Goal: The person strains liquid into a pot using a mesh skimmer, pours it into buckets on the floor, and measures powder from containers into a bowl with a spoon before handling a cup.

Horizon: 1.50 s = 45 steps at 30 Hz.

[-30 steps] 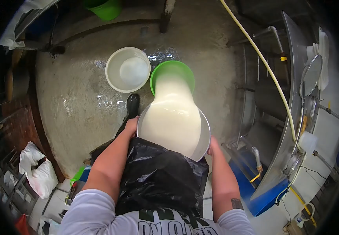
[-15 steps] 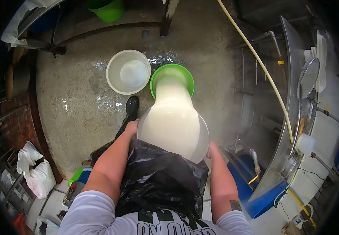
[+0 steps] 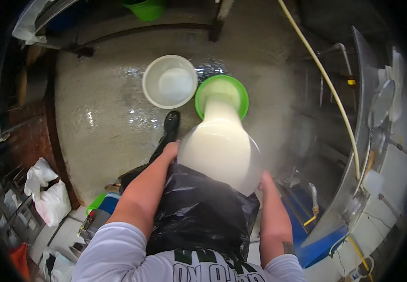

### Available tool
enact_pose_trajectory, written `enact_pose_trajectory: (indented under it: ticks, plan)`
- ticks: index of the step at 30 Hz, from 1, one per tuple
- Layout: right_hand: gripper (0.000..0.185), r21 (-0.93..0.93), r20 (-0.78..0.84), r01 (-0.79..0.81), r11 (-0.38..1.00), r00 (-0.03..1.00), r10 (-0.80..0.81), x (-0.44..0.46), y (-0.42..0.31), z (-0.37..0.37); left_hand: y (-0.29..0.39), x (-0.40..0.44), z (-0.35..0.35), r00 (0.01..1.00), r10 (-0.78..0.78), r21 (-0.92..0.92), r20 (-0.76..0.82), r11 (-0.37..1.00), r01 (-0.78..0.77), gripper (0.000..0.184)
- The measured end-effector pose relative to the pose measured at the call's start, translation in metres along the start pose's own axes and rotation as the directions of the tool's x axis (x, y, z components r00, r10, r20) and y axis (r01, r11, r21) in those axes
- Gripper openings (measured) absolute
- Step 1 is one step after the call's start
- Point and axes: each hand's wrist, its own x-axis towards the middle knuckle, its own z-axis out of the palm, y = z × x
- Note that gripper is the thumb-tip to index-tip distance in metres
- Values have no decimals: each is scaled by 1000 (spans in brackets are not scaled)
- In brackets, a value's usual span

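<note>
A wide metal pot (image 3: 256, 162) is tilted away from me, its near side against my black plastic apron (image 3: 198, 207). My left hand (image 3: 171, 150) grips the left of its rim, and my right hand (image 3: 265, 181) grips the right, with some fingers hidden under or behind the pot. Creamy white liquid (image 3: 217, 150) pours over the far lip in a broad stream. It falls into a round green tub (image 3: 244, 99) on the floor, where pale, foamy liquid shows.
Left of the green tub stands a whitish tub (image 3: 149, 87) with a pale bottom. My black boot (image 3: 171, 123) is just below it. A cream hose (image 3: 325, 75) hangs at right beside a metal-edged counter (image 3: 361, 94). White sacks (image 3: 50, 199) lie at left; the concrete floor (image 3: 104, 98) looks wet.
Liquid keeps pouring, the level in the green tub looks higher, and less liquid covers the pot's right side. My view has shifted, so everything sits a little further right.
</note>
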Motion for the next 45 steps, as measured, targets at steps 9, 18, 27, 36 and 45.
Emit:
enact_pose_trajectory:
  ticks: [9,18,27,36,45]
  plan:
    - [40,-27,8,-74,997,997,74,4,-5,-3,-17,15,11,997,-80,-220,-10,973,76,62]
    - [33,-161,-70,-107,981,993,97,-62,-44,27,-23,27,16,998,60,-254,2,966,-57,53]
    - [32,66,-49,-74,995,996,77,-21,-14,13,-20,25,11,993,-109,-239,52,964,118,49]
    - [26,-16,-44,17,1000,999,-18,-13,-12,20,-21,0,3,998,-67,-173,-10,983,64,63]
    - [27,-112,20,232,966,973,-231,-16,-57,70,-28,-46,-31,962,-268,-784,48,587,202,67]
